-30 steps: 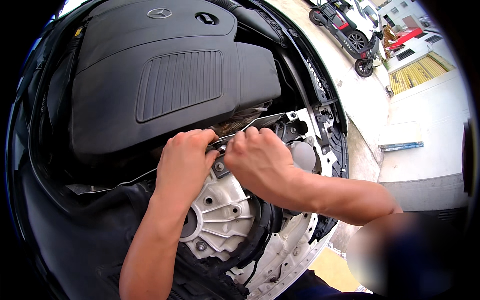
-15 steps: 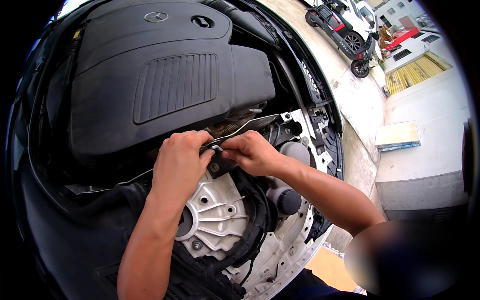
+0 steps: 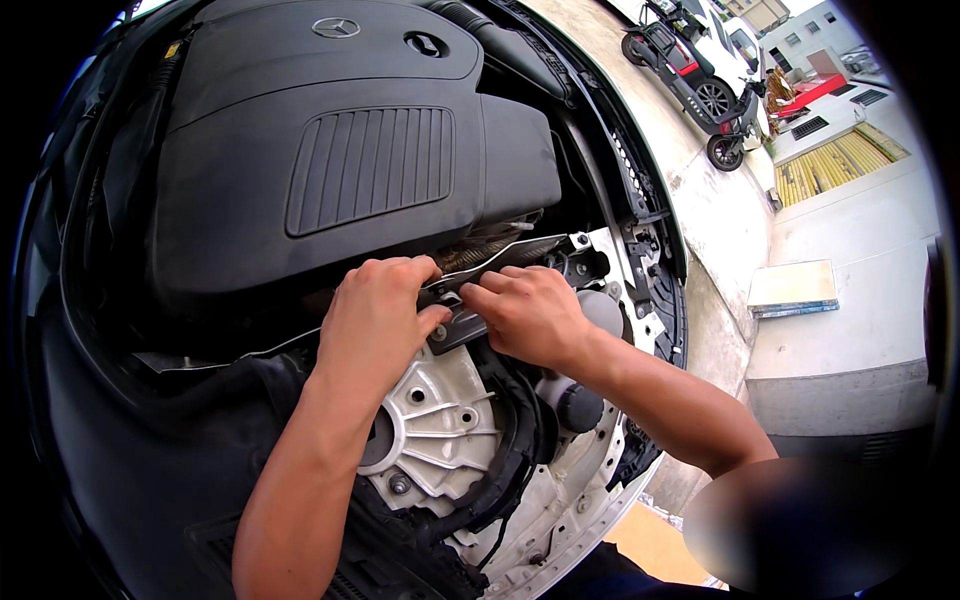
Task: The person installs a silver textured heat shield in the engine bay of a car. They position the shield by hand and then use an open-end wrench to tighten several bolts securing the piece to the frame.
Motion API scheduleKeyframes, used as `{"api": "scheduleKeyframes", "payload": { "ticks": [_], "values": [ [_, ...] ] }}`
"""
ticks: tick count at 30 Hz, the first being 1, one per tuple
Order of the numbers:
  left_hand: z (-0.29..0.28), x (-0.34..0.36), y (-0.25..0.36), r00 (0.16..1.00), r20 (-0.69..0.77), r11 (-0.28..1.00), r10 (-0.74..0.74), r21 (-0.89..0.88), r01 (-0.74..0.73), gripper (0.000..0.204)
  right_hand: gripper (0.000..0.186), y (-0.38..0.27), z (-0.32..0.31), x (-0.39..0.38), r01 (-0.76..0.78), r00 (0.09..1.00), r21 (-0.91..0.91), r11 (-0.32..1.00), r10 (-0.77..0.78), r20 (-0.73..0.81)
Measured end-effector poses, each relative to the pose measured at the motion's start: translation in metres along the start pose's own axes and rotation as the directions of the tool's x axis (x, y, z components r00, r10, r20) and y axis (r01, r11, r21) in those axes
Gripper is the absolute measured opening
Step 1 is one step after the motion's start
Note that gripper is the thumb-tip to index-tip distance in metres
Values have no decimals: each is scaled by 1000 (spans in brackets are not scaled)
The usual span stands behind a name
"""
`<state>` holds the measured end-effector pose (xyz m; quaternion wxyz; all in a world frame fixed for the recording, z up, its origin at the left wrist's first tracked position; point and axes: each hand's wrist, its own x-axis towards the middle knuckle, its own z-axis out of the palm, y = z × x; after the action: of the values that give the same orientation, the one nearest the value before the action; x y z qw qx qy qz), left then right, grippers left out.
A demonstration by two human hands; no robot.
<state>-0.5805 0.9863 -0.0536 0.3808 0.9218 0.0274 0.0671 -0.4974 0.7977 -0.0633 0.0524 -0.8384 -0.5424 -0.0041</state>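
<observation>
I look down into a car's engine bay. My left hand (image 3: 372,320) and my right hand (image 3: 530,315) meet at a dark metal bracket (image 3: 455,322) just below the black plastic engine cover (image 3: 340,150). Both hands pinch the bracket from either side, fingers curled on it. A long thin metal strip (image 3: 510,252) runs from behind the hands toward the right. Under my hands sits a ribbed silver aluminium housing (image 3: 435,430). What the fingertips touch is partly hidden.
Black hoses and a cable (image 3: 520,450) curve around the housing. A round black cap (image 3: 578,405) sits to the right. Beyond the car's edge lie a concrete floor, a flat board (image 3: 792,288) and a parked scooter (image 3: 700,75).
My right hand has drawn in lower and closer to my left hand on the bracket. The view has shifted slightly.
</observation>
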Motion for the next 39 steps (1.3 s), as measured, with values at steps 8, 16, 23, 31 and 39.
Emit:
{"api": "scheduleKeyframes", "payload": {
  "ticks": [8,16,23,31,39],
  "values": [
    [0,3,1,999,-49,1000,-5,14,6,23,9,-60,-62,47,106,884,-344,933,71,463],
    [1,4,6,1000,6,1000,4,-17,-4,25,9,17,15,4,-47,999,485,873,51,4],
    [-3,1,-1,1000,-17,1000,13,-21,-14,28,8,12,36,9,88,985,647,757,30,-169],
    [-3,0,3,999,-45,1000,24,-11,-24,31,20,-3,-6,7,53,998,-81,995,-49,47],
    [2,3,-3,998,-54,1000,18,-10,-18,26,11,-48,-50,35,73,952,-323,943,30,303]
  ]
}}
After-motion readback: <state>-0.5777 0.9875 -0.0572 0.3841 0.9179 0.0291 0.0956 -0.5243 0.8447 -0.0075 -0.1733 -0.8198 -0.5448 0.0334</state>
